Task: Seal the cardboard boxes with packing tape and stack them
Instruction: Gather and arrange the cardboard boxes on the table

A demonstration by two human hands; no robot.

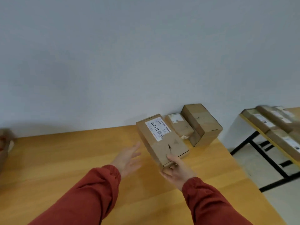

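Right hand [177, 168] grips the near end of the labelled box [160, 140], held over the counter [65, 159] near the boxes by the wall [201, 124]. Left hand [128, 158] open, fingers spread, touching nothing. Risk: one-end grip could let the box tip or slip; no tape visible.

A plain, pale grey-white painted wall [113, 54] fills the upper half of the view, evenly lit, with a soft darker shadow low on its left side. Against its foot stands a smooth orange-brown wooden table top [65, 159], its far edge touching the wall. To the right, set apart by a gap, is a second table with a yellow edge [253, 125] on a black metal frame [269, 158]. Below lies a pale, light-grey floor [253, 169]
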